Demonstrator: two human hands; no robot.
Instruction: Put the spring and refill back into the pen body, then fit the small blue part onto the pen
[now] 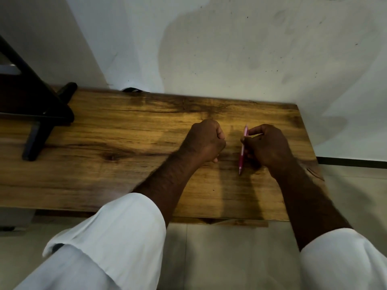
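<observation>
White rolled-up sleeves (117,237) come first; right hand (270,147) already holds the thin pink plastic pen (243,151) over the brown wooden tabletop (104,153), left hand (204,141) a fist holding nothing.

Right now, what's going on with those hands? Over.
Right hand grips pink pen, tip down. Left hand fisted, empty, on wooden table. Nothing between them.

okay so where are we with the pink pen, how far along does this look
Done: the right hand already grips the pink pen, tip down and close to the wooden table. In hand: the left hand is curled in a fist beside it, holding nothing visible. Left: no paper or mark shows, so any writing looks unstarted.
</observation>
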